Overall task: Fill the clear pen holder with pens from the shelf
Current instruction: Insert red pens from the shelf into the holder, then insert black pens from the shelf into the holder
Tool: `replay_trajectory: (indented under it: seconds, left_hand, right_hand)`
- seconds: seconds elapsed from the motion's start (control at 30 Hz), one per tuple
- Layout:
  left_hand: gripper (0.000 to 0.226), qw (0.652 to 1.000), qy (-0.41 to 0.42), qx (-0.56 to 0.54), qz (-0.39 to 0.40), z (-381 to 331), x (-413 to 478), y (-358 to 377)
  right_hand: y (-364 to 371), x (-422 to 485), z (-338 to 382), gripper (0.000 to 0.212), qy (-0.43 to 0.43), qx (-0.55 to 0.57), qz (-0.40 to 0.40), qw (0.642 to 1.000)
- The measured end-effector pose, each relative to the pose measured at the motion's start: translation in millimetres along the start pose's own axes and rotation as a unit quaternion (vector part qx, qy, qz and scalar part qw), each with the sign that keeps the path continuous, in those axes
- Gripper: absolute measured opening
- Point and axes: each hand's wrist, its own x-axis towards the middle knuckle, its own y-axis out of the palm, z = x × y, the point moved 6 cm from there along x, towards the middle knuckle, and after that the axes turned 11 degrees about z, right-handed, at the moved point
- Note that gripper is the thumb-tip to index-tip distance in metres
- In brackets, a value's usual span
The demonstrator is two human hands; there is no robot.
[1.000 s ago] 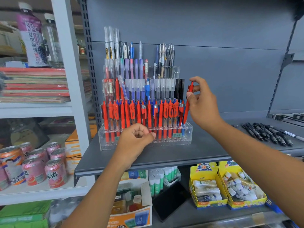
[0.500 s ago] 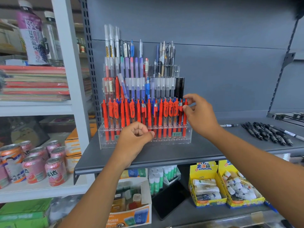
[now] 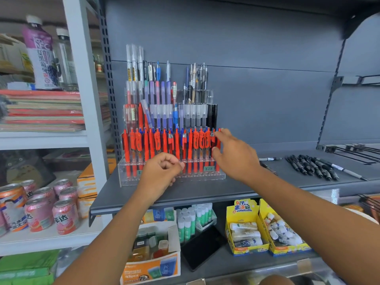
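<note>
Pen (image 3: 217, 140) now in holder (image 3: 127, 177) — right hand (image 3: 236, 157) slack

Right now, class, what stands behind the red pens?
Taller rows of clear, purple and black pens in the holder. The left hand hides the lower ends of some red pens.

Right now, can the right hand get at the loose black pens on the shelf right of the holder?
Probably yes. The right hand is at the right end of the clear pen holder, fingers loose, and the black pens lie uncovered on the grey shelf further right, with only one marker between.
</note>
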Motion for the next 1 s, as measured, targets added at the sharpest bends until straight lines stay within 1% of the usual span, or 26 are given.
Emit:
replay_trajectory:
  seconds: [0.07, 0.1, 0.17, 0.23, 0.3, 0.37, 0.43, 0.57, 0.67, 0.87, 1.0]
  left_hand:
    - [0.007, 1.0, 0.005, 0.026, -0.009, -7.0, -5.4, 1.1]
    - [0.006, 0.998, 0.011, 0.056, -0.021, -11.8, -8.0, 0.5]
    - [0.004, 0.985, 0.032, 0.162, -0.038, -26.2, -13.4, 0.2]
    - [0.015, 0.952, 0.055, 0.298, -0.046, -45.3, -20.3, 4.8]
    - [0.032, 0.905, 0.072, 0.417, -0.051, -63.3, -27.2, 13.9]
    - [0.044, 0.864, 0.061, 0.498, -0.045, -76.0, -31.6, 27.2]
    - [0.048, 0.834, 0.043, 0.549, -0.031, -82.5, -33.1, 42.8]
    - [0.046, 0.799, 0.022, 0.601, 0.01, -87.7, -29.7, 79.1]
    - [0.044, 0.778, 0.033, 0.627, 0.029, -89.1, -23.8, 112.1]
    - [0.04, 0.754, 0.073, 0.648, 0.081, -89.1, -1.0, 188.2]
    - [0.033, 0.755, 0.079, 0.642, 0.106, -79.2, 23.9, 234.5]
  right_hand:
    - [1.5, -3.2, 0.8, 0.05, 0.008, -0.037, 0.016, 0.999]
    - [1.3, -4.7, 1.1, 0.052, 0.011, -0.047, 0.019, 0.999]
    - [1.6, -8.2, 1.8, 0.054, 0.016, -0.053, 0.031, 0.998]
    - [3.2, -13.3, 1.8, 0.056, 0.022, -0.051, 0.054, 0.997]
    - [3.3, -20.6, 1.5, 0.056, 0.025, -0.052, 0.071, 0.996]
    - [0.2, -27.8, -1.1, 0.053, 0.026, -0.062, 0.074, 0.995]
    - [-4.7, -35.4, -7.7, 0.05, 0.034, -0.072, 0.079, 0.994]
    - [-14.5, -50.9, -35.6, 0.049, 0.064, -0.081, 0.098, 0.99]
    - [-21.1, -59.5, -64.7, 0.049, 0.091, -0.077, 0.106, 0.987]
    - [-29.4, -65.5, -131.2, 0.049, 0.131, -0.075, 0.109, 0.983]
    - [-30.0, -66.7, -177.7, 0.045, 0.158, -0.071, 0.114, 0.978]
